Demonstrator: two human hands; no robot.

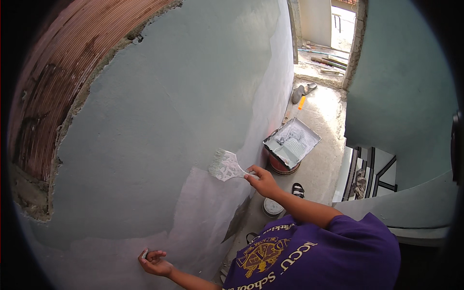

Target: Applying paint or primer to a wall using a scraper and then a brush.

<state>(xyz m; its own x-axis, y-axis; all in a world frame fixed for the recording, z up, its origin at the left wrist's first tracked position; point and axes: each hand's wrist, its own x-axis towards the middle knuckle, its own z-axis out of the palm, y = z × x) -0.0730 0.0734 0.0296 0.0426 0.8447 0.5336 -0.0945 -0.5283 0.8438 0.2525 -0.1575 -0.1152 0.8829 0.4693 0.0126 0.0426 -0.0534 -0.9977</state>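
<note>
My right hand (pixel 262 181) grips the thin handle of a wide, paint-smeared paintbrush (pixel 227 166). The brush's bristles point left and touch or hover just over the grey-green wall (pixel 159 116); which one I cannot tell. A paler, pinkish-white coat (pixel 203 203) covers the wall's lower strip and its right side, with an uneven edge near the brush. Lower down, my left hand (pixel 155 263) is beside the pale strip, fingers loosely curled and apart, with a whitish spot at one fingertip. Right of the brush, a paint tray (pixel 293 142) with pale paint rests on a reddish bucket (pixel 282 166).
A white round tub (pixel 273 207) and a dark strapped sandal (pixel 298 190) are on the concrete floor near my right arm. Farther off lie grey shoes (pixel 300 93) and an orange object (pixel 301 102) before a doorway. At right, a low wall borders a stairwell with black-and-white railing (pixel 372 174).
</note>
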